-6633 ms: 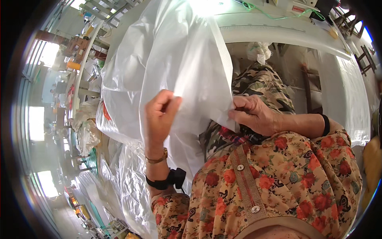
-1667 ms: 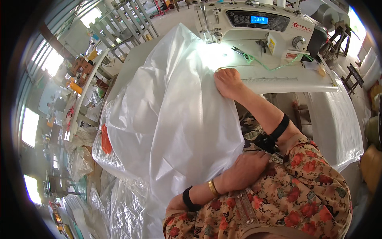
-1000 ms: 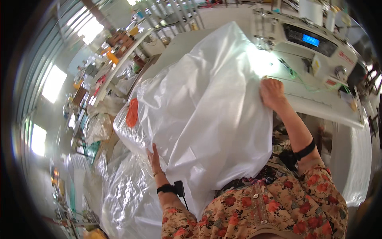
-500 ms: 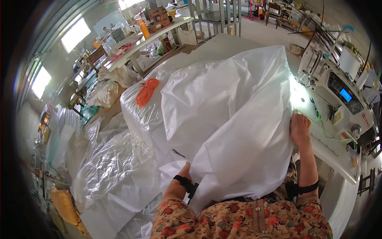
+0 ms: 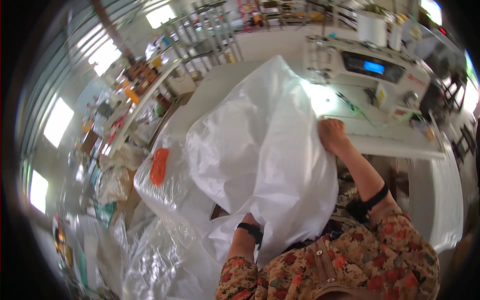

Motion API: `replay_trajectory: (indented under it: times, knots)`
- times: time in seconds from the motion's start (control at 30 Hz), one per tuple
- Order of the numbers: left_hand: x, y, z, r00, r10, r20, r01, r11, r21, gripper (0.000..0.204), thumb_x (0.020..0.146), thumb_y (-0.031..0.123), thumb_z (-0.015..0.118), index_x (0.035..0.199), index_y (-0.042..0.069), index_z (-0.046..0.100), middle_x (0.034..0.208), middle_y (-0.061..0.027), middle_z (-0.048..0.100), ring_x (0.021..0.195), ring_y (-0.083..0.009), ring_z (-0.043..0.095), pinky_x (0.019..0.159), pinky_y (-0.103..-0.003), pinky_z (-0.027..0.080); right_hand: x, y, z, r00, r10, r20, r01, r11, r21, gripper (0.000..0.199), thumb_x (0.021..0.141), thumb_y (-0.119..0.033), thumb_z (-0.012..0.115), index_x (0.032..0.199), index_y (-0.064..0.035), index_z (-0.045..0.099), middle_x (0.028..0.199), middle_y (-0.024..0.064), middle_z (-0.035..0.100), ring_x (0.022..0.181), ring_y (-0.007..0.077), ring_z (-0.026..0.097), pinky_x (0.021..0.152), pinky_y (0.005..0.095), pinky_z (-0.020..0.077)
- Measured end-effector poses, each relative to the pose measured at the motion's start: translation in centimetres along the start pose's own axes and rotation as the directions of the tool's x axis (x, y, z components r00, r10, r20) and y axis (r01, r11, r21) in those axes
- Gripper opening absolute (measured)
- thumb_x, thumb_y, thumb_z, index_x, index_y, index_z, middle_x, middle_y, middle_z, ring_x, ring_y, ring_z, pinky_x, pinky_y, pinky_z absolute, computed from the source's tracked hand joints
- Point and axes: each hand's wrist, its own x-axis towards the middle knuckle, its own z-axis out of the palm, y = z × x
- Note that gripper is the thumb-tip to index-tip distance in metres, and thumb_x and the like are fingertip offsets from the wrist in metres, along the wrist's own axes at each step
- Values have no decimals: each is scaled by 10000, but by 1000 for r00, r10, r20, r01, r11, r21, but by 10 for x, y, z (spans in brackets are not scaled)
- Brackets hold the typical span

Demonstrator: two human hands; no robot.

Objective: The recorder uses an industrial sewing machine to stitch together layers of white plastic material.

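Note:
A large sheet of shiny white fabric [image 5: 295, 170] is draped over the table and down across my lap. Its right edge is gripped by my closed right hand [image 5: 332, 135], just in front of the lit needle area of a white sewing machine [image 5: 410, 80]. My left hand [image 5: 249, 220] reaches into the near folds of the same sheet; the cloth covers its fingers, so their pose and any hold are hidden. Beside the machine's light, a small dark tool with a green part [image 5: 347, 102] lies on the white worktop [image 5: 370, 135].
An orange tied bundle [image 5: 158, 166] lies on crinkled clear plastic [image 5: 170, 235] at left. Beyond stands a cluttered bench [image 5: 142, 102] with an orange bottle [image 5: 131, 95]. Grey metal frames [image 5: 210, 35] stand at the back. White thread cones [image 5: 371, 30] rise behind the machine.
The view has turned, so the machine and fabric sit farther left in it. My left hand has slipped under the cloth, which hides its fingers. My right hand keeps the sheet's edge.

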Motion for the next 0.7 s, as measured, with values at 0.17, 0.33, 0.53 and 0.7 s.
replay_trajectory:
  times: [0.17, 0.33, 0.53, 0.7]
  knots:
    - [2, 16, 11, 993, 85, -77, -80, 995, 61, 732, 962, 525, 386, 1410, -53, 356, 1475, -234, 323, 1398, -304, 271, 1145, -429, 200, 6, -2, -14, 988, 69, 142, -82, 992, 92, 178, 801, -58, 537, 905, 0, 669, 914, 196, 679, 940, 323, 666, 790, 426, 513]
    - [44, 80, -22, 862, 427, -271, -335, 884, 328, 723, 964, 517, 385, 1409, -52, 358, 1471, -231, 332, 1393, -302, 283, 1142, -430, 206, -1, 12, 9, 999, -19, -32, 24, 984, 177, 150, 797, -84, 538, 873, -18, 650, 881, 166, 671, 868, 333, 660, 774, 436, 499]
    - [129, 215, -121, 502, 831, -238, -357, 450, 819, 712, 967, 507, 384, 1409, -51, 361, 1466, -228, 342, 1386, -300, 296, 1139, -432, 213, 5, -12, 17, 984, 77, -161, -40, 974, 223, 158, 785, -208, 590, 837, -81, 667, 906, 98, 654, 833, 246, 658, 682, 363, 492]
    - [214, 277, -178, 524, 846, -100, -88, 171, 981, 703, 970, 500, 383, 1408, -50, 363, 1462, -226, 351, 1381, -298, 307, 1137, -433, 219, 1, -15, 14, 951, -27, -307, 101, 969, 226, 151, 745, -232, 626, 832, -119, 676, 865, 83, 638, 803, 226, 660, 627, 364, 501]
